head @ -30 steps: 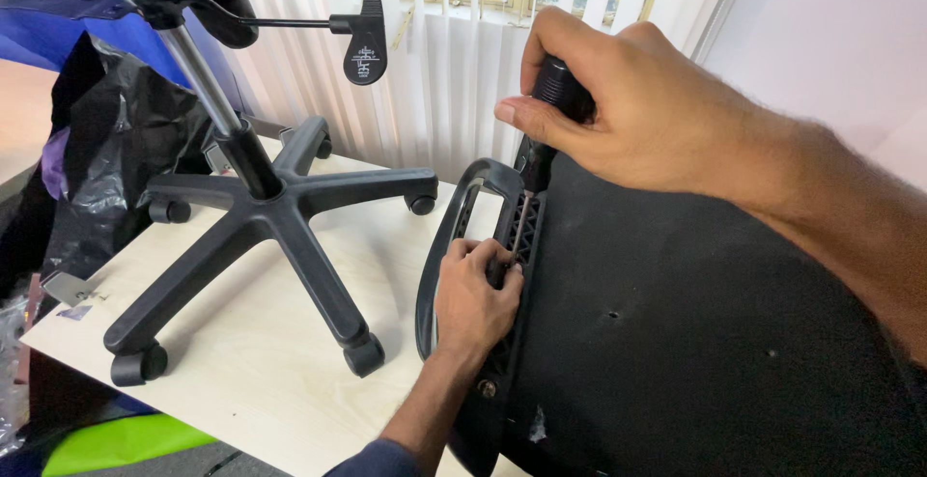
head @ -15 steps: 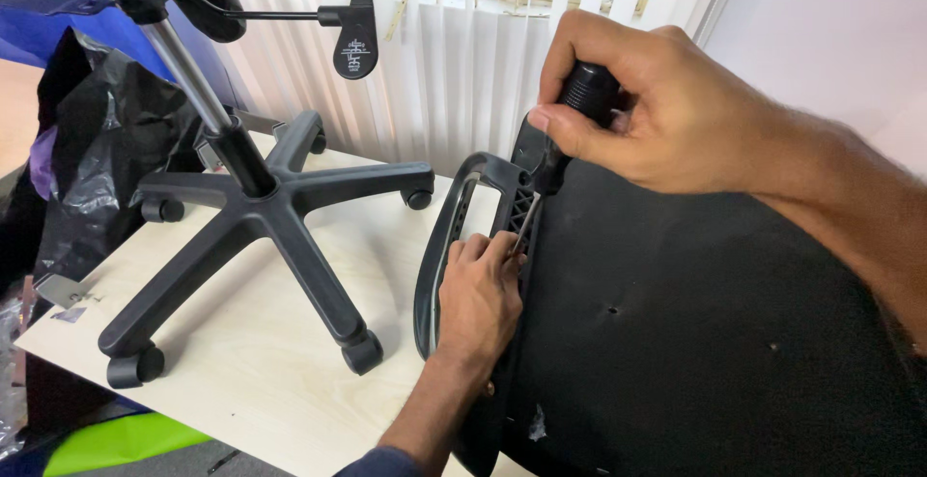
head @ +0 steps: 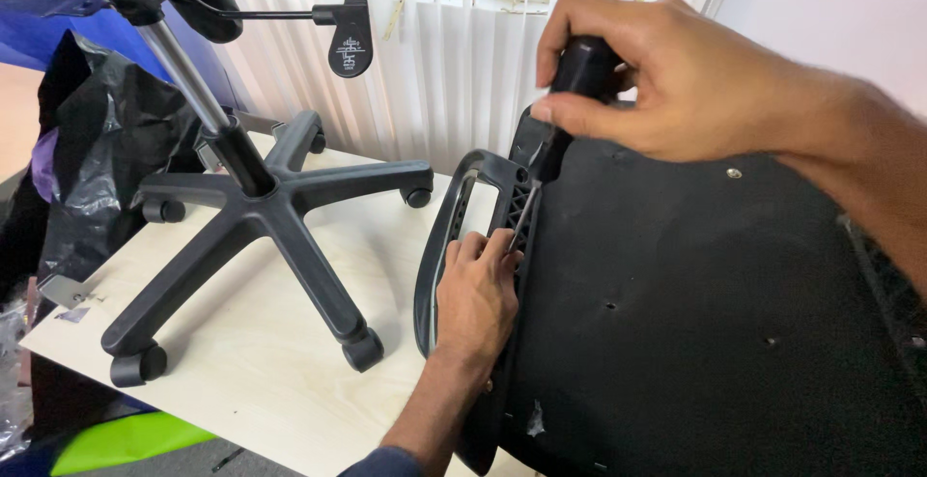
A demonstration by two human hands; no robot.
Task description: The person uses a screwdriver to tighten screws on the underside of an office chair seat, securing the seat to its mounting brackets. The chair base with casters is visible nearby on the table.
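The right hand (head: 676, 76) was clamped around the black handle of a screwdriver (head: 552, 144), its thin shaft angled down to the bracket of a black armrest (head: 462, 216) lying against the upturned seat pan (head: 695, 322) on a pale board (head: 290, 380). The left hand (head: 475, 294) gripped the bracket, fingertips just beside the tip. A slipping tip would likely jab those fingers; a tilted shaft could strip the screw. The five-star chair base (head: 261, 207) stood apart.

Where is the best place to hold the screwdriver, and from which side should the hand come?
Judging by its pose, grip the screwdriver by its thick black handle, from above, as the right hand does: it stands almost upright, its thin shaft pointing down toward the armrest.
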